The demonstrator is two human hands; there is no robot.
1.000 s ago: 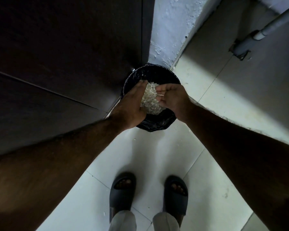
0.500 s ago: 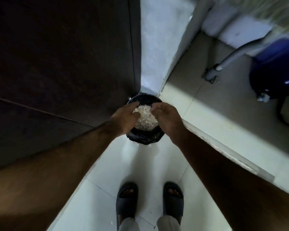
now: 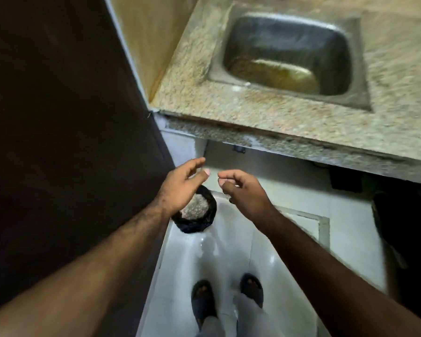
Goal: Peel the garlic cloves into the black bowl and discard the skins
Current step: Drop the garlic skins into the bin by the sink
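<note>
Left hand (image 3: 180, 188) and right hand (image 3: 243, 193) hang loosely curled, holding nothing, above skins (image 3: 196, 206).

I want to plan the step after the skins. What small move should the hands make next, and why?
Probably reach up toward the sink to rinse. Both the left hand and right hand hang empty above the bin, and the garlic skins already lie inside it.

Left hand (image 3: 180, 188) and right hand (image 3: 243, 193) hover empty, fingers loosely curled.
</note>
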